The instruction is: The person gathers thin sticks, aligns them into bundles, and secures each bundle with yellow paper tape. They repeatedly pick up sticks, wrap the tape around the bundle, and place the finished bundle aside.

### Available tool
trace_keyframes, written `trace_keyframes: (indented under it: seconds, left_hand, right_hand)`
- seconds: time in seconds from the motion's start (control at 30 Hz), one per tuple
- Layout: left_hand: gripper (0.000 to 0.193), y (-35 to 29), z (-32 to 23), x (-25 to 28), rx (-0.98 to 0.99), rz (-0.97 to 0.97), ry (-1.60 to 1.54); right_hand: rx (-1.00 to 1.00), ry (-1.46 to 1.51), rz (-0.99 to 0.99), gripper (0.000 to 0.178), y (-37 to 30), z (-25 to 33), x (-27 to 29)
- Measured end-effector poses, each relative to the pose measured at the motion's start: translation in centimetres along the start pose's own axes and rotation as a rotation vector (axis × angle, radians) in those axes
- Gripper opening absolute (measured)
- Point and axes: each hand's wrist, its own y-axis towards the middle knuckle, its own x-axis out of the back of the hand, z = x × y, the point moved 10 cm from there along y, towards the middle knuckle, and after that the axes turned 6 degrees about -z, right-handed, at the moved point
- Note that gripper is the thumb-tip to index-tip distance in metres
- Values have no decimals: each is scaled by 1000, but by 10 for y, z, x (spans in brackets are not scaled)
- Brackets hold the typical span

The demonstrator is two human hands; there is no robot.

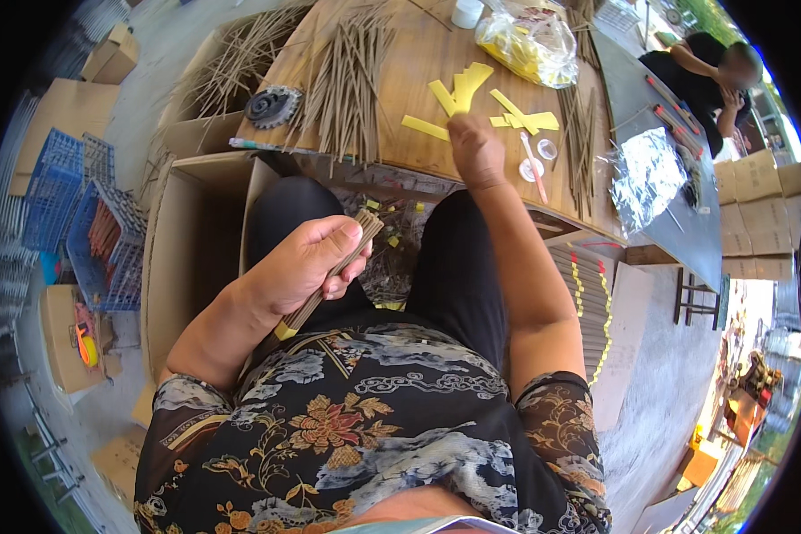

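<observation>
Grey floor [672, 347] surrounds the work position, and a wooden desk [414, 84] stands at the upper middle of my head-camera view. Nearest to my camera is a black shirt [356, 418] with a floral pattern, worn above dark trousers [458, 254].

Over the lap, I observe the left grip [322, 247] closed around a bundle of thin brown sticks [304, 314]. This bundle is tilted: its upper end points toward the desk, and its lower end, near the shirt, carries a yellow band. An open cardboard box [206, 209] is positioned beside the left leg. To the right of the legs, banded sticks [565, 276] lie below desk level.

The right grip [478, 151] is extended over the near part of the desk, fingers curled, at a fan of yellow paper strips [465, 87]. I cannot tell whether it pinches a strip. Right of it are a pen-like stick [535, 169] and a small clear lid [547, 149].

Loose sticks [347, 84] occupy the left of the desk, next to a dark toothed disc [273, 107]. Farther back are a clear plastic bag [529, 49] and a white jar [467, 12]. Beyond the right edge, crumpled foil [643, 178] rests on a dark table [705, 218]; a person in black [699, 67] is behind it.
</observation>
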Motion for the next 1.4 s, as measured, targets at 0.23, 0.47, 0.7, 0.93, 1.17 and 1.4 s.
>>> trace_keyframes:
  seconds: [0.23, 0.47, 0.7, 0.93, 1.17, 1.4]
  left_hand:
    - [34, -16, -8, 5, -105, -94, 96]
    - [31, -24, -18, -15, -199, -93, 203]
    - [32, -35, -18, -25, -221, -77, 230]
    - [35, -39, -18, -27, -260, -64, 248]
    - [40, -39, -15, -27, -251, -36, 154]
    - [44, -37, -16, -30, -279, -8, 201]
  right_hand:
    - [-636, 1274, 96, 7, 5, 73, 75]
    - [-803, 1294, 635, 15, -66, 148, 89]
    - [-771, 1170, 635, 21, -65, 154, 93]
    - [-703, 1108, 598, 19, -62, 156, 97]
    - [-701, 1078, 672, 23, -61, 156, 98]
    - [-711, 1068, 695, 23, -62, 154, 97]
